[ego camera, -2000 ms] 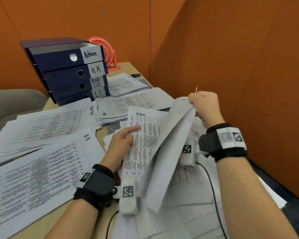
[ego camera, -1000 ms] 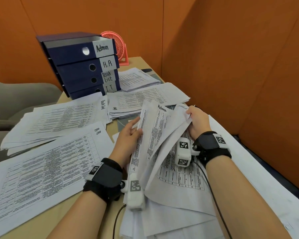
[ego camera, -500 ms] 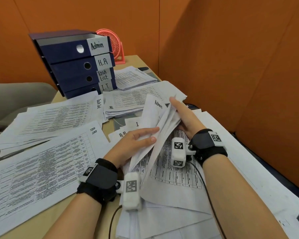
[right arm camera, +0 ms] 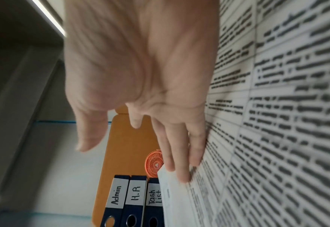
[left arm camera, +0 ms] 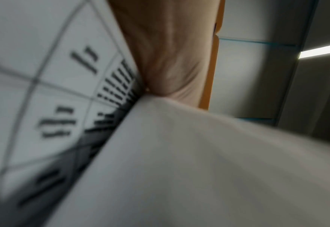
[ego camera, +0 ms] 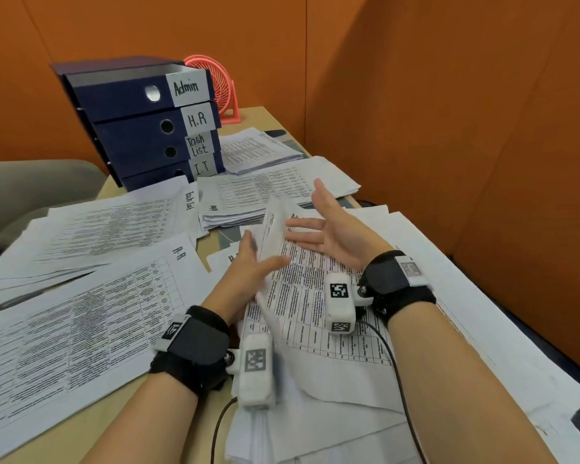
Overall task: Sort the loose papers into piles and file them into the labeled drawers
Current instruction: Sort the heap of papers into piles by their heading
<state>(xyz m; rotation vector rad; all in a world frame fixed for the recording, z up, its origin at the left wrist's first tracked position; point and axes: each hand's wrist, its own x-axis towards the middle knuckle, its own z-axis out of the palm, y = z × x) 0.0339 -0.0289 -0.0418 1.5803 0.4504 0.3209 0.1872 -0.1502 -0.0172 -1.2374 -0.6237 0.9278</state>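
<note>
The right hand (ego camera: 332,226) is wide open, fingers spread, holding nothing; its fingertips (right arm camera: 183,176) just touch the printed sheets. The left hand (ego camera: 248,262) lies with straight fingers against the lifted sheet (ego camera: 275,229), which stands up between the two hands. It looks like it props the sheet, not grips it, but the picture is blurry there.

Under the hands lies the loose heap of papers (ego camera: 315,380). On the counter (ego camera: 64,426) to the left are sorted piles, one marked H.R (ego camera: 81,316) and one marked Task List (ego camera: 108,222). Another pile (ego camera: 265,192) sits behind. The blue drawers (ego camera: 141,128), marked Admin, H.R, Task List and I.T, stand at the back, beside a pink fan (ego camera: 221,92).

The step looks like sorting. Next, the person likely must read the sheet's label and carry it to its pile.

Half a second ago the right hand pressed the sheets together; now it has let go and spread open.
</note>
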